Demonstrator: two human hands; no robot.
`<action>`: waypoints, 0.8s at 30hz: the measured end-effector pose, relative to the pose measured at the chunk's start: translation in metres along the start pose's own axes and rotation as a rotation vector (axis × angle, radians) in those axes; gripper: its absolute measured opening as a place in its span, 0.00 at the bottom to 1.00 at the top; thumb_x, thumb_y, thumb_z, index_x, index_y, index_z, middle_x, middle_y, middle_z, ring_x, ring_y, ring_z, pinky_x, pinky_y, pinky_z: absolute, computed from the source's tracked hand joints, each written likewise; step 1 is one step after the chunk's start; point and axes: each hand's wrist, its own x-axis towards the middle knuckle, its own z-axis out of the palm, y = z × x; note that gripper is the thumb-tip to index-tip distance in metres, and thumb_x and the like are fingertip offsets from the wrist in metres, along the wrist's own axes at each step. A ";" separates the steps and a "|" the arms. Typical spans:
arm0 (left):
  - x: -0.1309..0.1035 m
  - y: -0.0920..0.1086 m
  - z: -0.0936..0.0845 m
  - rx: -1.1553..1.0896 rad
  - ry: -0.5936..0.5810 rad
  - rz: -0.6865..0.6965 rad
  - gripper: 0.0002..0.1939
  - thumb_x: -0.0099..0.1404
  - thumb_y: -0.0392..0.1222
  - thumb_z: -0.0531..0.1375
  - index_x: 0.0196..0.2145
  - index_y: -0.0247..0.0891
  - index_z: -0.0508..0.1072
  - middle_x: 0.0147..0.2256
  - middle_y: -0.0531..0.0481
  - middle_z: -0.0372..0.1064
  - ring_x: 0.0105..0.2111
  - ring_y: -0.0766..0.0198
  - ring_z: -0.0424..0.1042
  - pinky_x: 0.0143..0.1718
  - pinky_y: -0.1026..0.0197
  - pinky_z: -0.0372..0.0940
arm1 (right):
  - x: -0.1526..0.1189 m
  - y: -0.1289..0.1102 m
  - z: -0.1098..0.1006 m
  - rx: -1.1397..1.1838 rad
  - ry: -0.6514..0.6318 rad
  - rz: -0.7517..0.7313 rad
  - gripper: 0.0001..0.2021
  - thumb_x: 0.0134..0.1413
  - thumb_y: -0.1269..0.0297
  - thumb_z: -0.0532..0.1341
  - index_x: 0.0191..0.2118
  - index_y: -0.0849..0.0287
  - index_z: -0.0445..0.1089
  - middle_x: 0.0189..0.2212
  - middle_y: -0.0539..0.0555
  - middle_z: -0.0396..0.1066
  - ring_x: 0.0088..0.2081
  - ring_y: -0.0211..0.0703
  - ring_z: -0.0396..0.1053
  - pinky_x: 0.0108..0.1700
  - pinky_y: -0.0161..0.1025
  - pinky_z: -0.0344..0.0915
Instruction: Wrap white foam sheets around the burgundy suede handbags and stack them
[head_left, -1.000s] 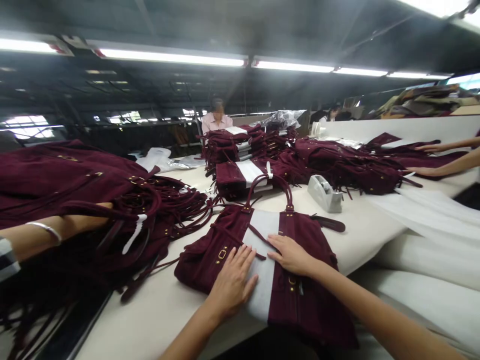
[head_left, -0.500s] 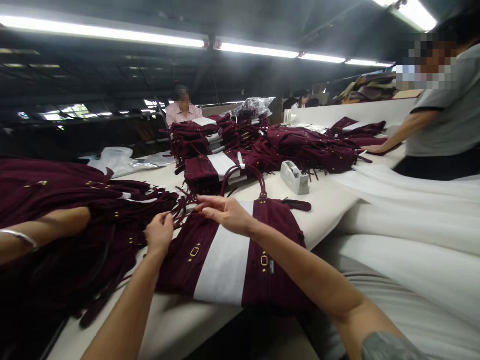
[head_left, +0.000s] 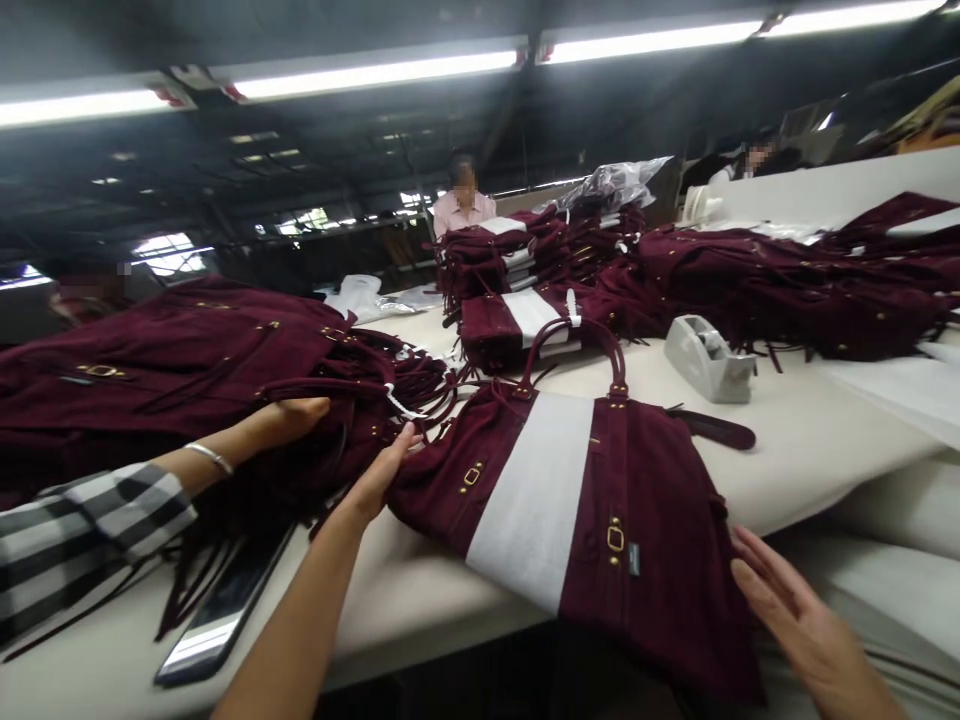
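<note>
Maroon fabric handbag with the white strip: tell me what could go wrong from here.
The maroon fabric handbag overhangs the near edge of the cream tabletop, so it might slip off if pulled nearer. The tangled maroon straps near the person's left hand could snag on it.

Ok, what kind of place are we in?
Likely a bag factory or workshop: stacked maroon bags, a tape dispenser on the worktable, and long strip lights overhead.
</note>
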 end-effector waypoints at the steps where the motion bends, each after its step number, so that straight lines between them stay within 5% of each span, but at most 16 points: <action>1: -0.003 0.003 0.002 -0.004 -0.098 -0.002 0.32 0.58 0.65 0.59 0.46 0.34 0.76 0.44 0.39 0.76 0.45 0.51 0.74 0.48 0.53 0.68 | -0.006 0.007 0.003 0.065 -0.045 0.055 0.37 0.51 0.38 0.58 0.63 0.50 0.59 0.56 0.60 0.68 0.55 0.57 0.68 0.48 0.46 0.74; 3: -0.008 0.004 0.004 0.079 -0.179 0.036 0.33 0.51 0.60 0.67 0.48 0.35 0.75 0.49 0.40 0.74 0.52 0.48 0.69 0.55 0.52 0.62 | -0.014 0.010 0.010 0.150 -0.126 0.105 0.38 0.55 0.39 0.55 0.67 0.49 0.49 0.57 0.60 0.67 0.56 0.55 0.67 0.49 0.45 0.73; 5: -0.013 0.002 0.005 0.284 -0.085 0.123 0.32 0.47 0.54 0.70 0.48 0.36 0.75 0.51 0.40 0.72 0.55 0.45 0.66 0.58 0.50 0.58 | -0.015 0.004 0.016 0.117 -0.133 0.077 0.41 0.55 0.39 0.57 0.69 0.49 0.45 0.59 0.59 0.65 0.57 0.54 0.65 0.54 0.46 0.70; 8: -0.018 -0.001 0.008 0.655 0.055 0.322 0.30 0.48 0.49 0.70 0.48 0.34 0.75 0.50 0.36 0.69 0.53 0.42 0.65 0.58 0.47 0.57 | -0.005 -0.018 0.020 -0.072 -0.048 -0.009 0.43 0.47 0.40 0.63 0.66 0.54 0.55 0.60 0.57 0.64 0.60 0.57 0.61 0.61 0.50 0.60; 11: -0.021 0.002 0.011 0.796 0.046 0.408 0.19 0.51 0.45 0.68 0.41 0.36 0.77 0.43 0.39 0.71 0.47 0.44 0.69 0.54 0.47 0.60 | 0.020 -0.051 0.021 -0.145 -0.019 -0.151 0.40 0.45 0.42 0.64 0.62 0.56 0.62 0.59 0.56 0.65 0.61 0.58 0.60 0.65 0.51 0.51; 14: -0.023 0.005 0.013 0.710 0.097 0.372 0.08 0.57 0.43 0.63 0.32 0.38 0.78 0.37 0.43 0.72 0.44 0.48 0.71 0.53 0.50 0.61 | 0.056 -0.079 0.023 -0.100 -0.118 -0.288 0.36 0.46 0.47 0.65 0.61 0.55 0.65 0.59 0.55 0.65 0.61 0.56 0.60 0.65 0.49 0.53; 16: -0.028 0.000 0.015 0.640 0.188 0.359 0.12 0.62 0.46 0.59 0.33 0.37 0.77 0.39 0.42 0.72 0.46 0.49 0.71 0.54 0.50 0.61 | 0.079 -0.082 0.022 -0.091 -0.192 -0.311 0.35 0.44 0.48 0.65 0.59 0.55 0.67 0.58 0.55 0.65 0.60 0.56 0.62 0.63 0.48 0.59; 20: -0.047 -0.022 0.026 0.414 0.282 0.276 0.26 0.68 0.54 0.47 0.39 0.31 0.77 0.36 0.41 0.75 0.39 0.53 0.74 0.44 0.54 0.68 | 0.106 -0.045 0.012 -0.234 -0.160 -0.276 0.35 0.42 0.44 0.64 0.57 0.55 0.70 0.56 0.58 0.69 0.56 0.60 0.66 0.57 0.51 0.66; 24: -0.064 -0.028 0.029 0.028 0.197 0.135 0.27 0.60 0.60 0.55 0.38 0.31 0.78 0.31 0.45 0.76 0.35 0.54 0.74 0.38 0.58 0.68 | 0.104 -0.013 -0.007 -0.617 0.064 -0.383 0.32 0.46 0.38 0.57 0.50 0.55 0.74 0.49 0.62 0.72 0.46 0.61 0.72 0.49 0.54 0.69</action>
